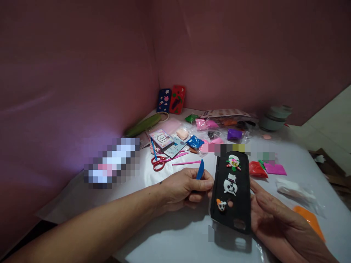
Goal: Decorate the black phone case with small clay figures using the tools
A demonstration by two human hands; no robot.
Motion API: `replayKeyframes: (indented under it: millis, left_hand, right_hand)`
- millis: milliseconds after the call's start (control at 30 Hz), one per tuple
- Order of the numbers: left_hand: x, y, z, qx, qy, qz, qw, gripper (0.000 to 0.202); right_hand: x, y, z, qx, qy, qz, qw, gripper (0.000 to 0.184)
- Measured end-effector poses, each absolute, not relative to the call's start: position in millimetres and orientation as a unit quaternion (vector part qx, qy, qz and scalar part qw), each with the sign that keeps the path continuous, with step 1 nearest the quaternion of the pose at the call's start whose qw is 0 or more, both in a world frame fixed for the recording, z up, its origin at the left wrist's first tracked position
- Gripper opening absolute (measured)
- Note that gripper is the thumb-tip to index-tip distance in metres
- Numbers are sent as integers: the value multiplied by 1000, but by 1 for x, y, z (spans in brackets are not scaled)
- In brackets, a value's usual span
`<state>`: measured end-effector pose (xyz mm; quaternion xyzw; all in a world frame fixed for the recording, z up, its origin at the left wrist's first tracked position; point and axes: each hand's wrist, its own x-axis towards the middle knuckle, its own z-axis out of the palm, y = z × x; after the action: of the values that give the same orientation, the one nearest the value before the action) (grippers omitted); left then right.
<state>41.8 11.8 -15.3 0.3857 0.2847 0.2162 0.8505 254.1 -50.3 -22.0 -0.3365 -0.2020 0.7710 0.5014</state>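
My left hand [196,186] is closed around a blue modelling-clay knife [201,169], its blade pointing up. The fingertips of that hand reach the left edge of a black phone case [232,213]. My right hand [276,215] grips the case from its right side, holding it raised and tilted over the table. Small clay figures decorate the case: a white face with green and red parts [233,162], a white cat-like figure [230,185] and a small orange-and-white piece [221,205]. The right fingers behind the case are hidden.
Red-handled scissors [158,163], a pink tool [186,163] and cards [161,138] lie beyond my left hand. Clay packets, including blue [195,141] and red [257,170], spread across the white table. Two decorated cases [163,100] lean at the back. A grey-green container [275,118] stands back right.
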Motion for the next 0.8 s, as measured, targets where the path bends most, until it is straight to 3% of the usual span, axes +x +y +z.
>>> replayKeyframes:
  millis: [267, 800]
  left_hand:
    - [42, 11, -16, 391, 287, 223, 846, 22]
    - [43, 10, -17, 399, 295, 239, 835, 22]
  right_hand:
    - [247, -50, -6, -349, -222, 784, 463, 81]
    - [251, -50, -16, -365, -297, 779, 415, 86]
